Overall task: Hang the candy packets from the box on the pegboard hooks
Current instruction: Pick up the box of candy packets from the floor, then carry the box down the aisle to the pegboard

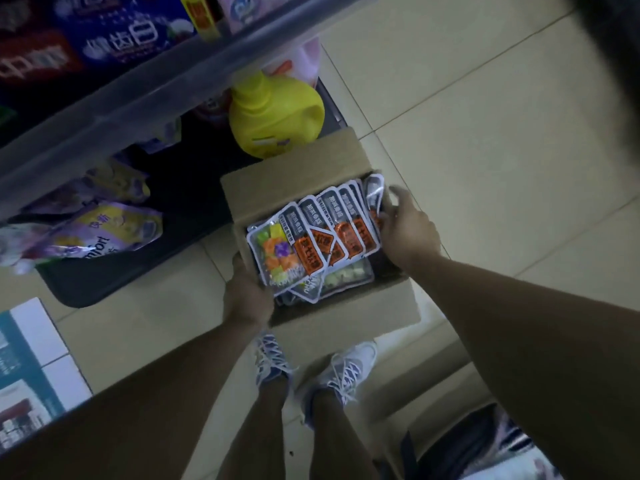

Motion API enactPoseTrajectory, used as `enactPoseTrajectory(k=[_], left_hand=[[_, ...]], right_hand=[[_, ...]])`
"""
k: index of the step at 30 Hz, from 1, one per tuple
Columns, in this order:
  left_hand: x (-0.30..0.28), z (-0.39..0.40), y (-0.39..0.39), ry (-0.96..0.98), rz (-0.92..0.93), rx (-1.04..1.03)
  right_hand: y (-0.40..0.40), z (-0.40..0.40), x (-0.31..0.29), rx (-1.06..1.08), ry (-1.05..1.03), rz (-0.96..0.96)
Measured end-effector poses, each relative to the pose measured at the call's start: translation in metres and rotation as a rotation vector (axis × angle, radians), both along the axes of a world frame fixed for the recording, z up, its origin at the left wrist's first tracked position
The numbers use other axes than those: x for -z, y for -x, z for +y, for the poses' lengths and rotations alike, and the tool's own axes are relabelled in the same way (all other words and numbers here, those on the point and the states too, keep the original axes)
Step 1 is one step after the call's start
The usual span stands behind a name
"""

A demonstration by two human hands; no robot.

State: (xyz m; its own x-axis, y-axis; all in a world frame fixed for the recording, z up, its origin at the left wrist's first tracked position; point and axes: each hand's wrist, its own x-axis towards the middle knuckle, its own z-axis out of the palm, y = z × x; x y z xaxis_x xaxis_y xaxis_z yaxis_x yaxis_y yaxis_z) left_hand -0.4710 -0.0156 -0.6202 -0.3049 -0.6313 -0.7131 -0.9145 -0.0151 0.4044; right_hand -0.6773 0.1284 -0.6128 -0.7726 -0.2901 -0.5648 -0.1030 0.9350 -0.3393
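An open cardboard box [277, 181] sits on the tiled floor in front of my feet. Several candy packets [311, 237] with grey and orange labels lie fanned inside it, coloured sweets showing through the leftmost one. My left hand [247, 296] grips the box's near left corner. My right hand [407, 233] reaches into the right side of the box, its fingers on the rightmost packets of the fan [374, 199]. No pegboard or hooks show in this view.
A shelf edge [138, 98] runs across the upper left, with boxed goods above it. Below it lie purple pouches [104, 230] and a yellow jug [273, 116] just behind the box. A second carton [433, 393] stands at the lower right.
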Motion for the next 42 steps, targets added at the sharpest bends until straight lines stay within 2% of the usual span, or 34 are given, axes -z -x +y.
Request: enactPoseTrajectory(k=[2,5,8,12,16,22,25,30,33,37,42], left_hand=[[0.010,-0.013,-0.005,0.034,0.007,0.081],[0.021,-0.023,-0.004,0.015,-0.072,0.113],[0.026,-0.022,-0.005,-0.018,-0.131,0.089],[-0.004,-0.022,-0.003,0.015,-0.113,0.202],[-0.068,-0.013,0.001,0.000,-0.105,0.328],[-0.216,0.023,0.029,-0.020,-0.103,0.524],[-0.286,0.050,0.058,-0.025,-0.095,0.588],[-0.387,0.099,0.140,0.035,-0.098,0.723],[-0.424,0.131,0.186,0.065,-0.111,0.795],[-0.446,0.152,0.240,0.130,-0.075,0.831],[-0.458,0.163,0.306,0.161,0.008,0.746]], right_hand=[[-0.013,0.010,0.007,0.113,-0.021,-0.118],[-0.029,0.027,0.022,0.225,-0.030,-0.163],[-0.032,0.034,0.020,0.247,-0.091,-0.150],[-0.039,0.056,-0.006,0.239,-0.120,-0.166],[-0.053,0.088,-0.079,0.312,-0.140,-0.203],[-0.062,0.149,-0.233,0.422,-0.166,-0.175],[-0.053,0.185,-0.300,0.483,-0.194,-0.149],[-0.022,0.239,-0.364,0.617,-0.171,-0.159],[0.008,0.267,-0.389,0.653,-0.111,-0.132],[0.056,0.292,-0.411,0.688,-0.070,-0.106],[0.141,0.302,-0.437,0.714,-0.019,-0.053]])
